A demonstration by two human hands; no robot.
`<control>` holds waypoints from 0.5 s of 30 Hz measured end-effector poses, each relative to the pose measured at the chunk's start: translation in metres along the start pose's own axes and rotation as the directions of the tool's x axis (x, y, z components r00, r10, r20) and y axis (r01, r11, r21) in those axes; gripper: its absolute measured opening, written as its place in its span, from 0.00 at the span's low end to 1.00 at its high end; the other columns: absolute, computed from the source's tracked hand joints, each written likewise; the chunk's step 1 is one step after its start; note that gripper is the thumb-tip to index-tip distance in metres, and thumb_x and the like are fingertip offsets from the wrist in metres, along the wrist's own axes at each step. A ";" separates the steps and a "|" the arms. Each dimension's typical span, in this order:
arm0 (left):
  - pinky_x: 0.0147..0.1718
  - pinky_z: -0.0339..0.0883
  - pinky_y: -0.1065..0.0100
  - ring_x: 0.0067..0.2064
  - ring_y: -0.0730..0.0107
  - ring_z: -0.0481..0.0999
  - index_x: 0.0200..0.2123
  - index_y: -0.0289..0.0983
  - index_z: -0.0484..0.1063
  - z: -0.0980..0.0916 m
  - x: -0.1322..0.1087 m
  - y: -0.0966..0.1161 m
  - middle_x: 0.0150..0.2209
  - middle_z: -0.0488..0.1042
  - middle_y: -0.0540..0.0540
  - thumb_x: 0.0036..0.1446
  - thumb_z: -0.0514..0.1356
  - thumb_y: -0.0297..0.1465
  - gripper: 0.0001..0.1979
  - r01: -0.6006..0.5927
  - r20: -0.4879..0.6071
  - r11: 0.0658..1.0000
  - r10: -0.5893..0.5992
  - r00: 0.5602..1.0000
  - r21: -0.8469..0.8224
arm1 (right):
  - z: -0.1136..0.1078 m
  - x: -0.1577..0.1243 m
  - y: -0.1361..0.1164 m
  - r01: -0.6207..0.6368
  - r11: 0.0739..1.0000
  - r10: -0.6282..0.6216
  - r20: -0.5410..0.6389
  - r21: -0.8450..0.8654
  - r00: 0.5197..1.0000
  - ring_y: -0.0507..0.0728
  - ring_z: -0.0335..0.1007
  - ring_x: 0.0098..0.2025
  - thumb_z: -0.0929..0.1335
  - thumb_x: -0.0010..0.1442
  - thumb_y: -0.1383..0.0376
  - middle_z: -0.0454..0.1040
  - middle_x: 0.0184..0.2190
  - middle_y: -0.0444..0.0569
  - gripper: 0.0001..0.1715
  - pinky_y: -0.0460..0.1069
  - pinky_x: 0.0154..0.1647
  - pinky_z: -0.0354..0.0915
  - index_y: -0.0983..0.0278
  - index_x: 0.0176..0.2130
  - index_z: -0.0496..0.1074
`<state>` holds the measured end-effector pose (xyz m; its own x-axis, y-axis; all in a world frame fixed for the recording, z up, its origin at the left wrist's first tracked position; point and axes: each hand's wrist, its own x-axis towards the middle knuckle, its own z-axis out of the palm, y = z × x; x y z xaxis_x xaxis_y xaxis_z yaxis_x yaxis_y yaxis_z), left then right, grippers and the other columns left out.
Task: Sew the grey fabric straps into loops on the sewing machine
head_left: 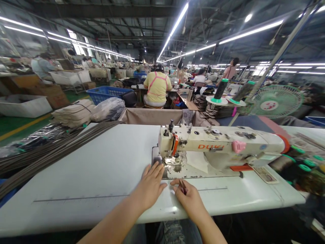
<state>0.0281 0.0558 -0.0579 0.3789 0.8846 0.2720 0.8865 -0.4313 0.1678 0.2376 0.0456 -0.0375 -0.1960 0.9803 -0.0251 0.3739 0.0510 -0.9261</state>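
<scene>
Left hand [149, 184]: released, lying flat on the white sewing table [101, 162], just beside the presser foot [169, 161]. Right hand [189, 201]: pinching a small dark strip [183, 186] near the table's front edge. Risk: fingertips so near the foot could have been caught had the industrial sewing machine [218, 146] run.

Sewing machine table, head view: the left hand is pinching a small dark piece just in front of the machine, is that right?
Not quite: the hand pinching it is the right hand, not the left. The head view shows the small dark piece between its fingers, just in front of the machine on the sewing machine table, while the left hand rests open beside it.
</scene>
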 end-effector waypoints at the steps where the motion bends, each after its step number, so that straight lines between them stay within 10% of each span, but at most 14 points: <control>1: 0.69 0.55 0.42 0.73 0.50 0.57 0.68 0.34 0.61 -0.001 0.003 -0.002 0.71 0.62 0.37 0.70 0.56 0.38 0.28 0.012 0.014 1.000 -0.012 1.000 -0.006 | 0.000 0.000 0.001 0.001 1.000 -0.001 -0.001 -0.001 1.000 0.52 0.56 0.26 0.68 0.59 0.52 0.60 0.21 0.38 0.20 0.48 0.31 0.58 0.64 0.40 0.79; 15: 0.68 0.54 0.37 0.73 0.47 0.56 0.65 0.39 0.65 -0.010 0.020 -0.012 0.68 0.66 0.40 0.68 0.58 0.34 0.24 0.095 0.049 0.986 -0.089 0.995 -0.135 | -0.001 -0.002 -0.002 -0.009 1.000 0.010 0.030 -0.020 1.000 0.53 0.53 0.26 0.67 0.60 0.52 0.57 0.22 0.38 0.20 0.49 0.32 0.55 0.64 0.41 0.78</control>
<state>0.0228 0.0769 -0.0447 0.3113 0.9271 0.2088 0.8742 -0.3656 0.3195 0.2381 0.0442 -0.0349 -0.2194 0.9746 -0.0452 0.3934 0.0460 -0.9182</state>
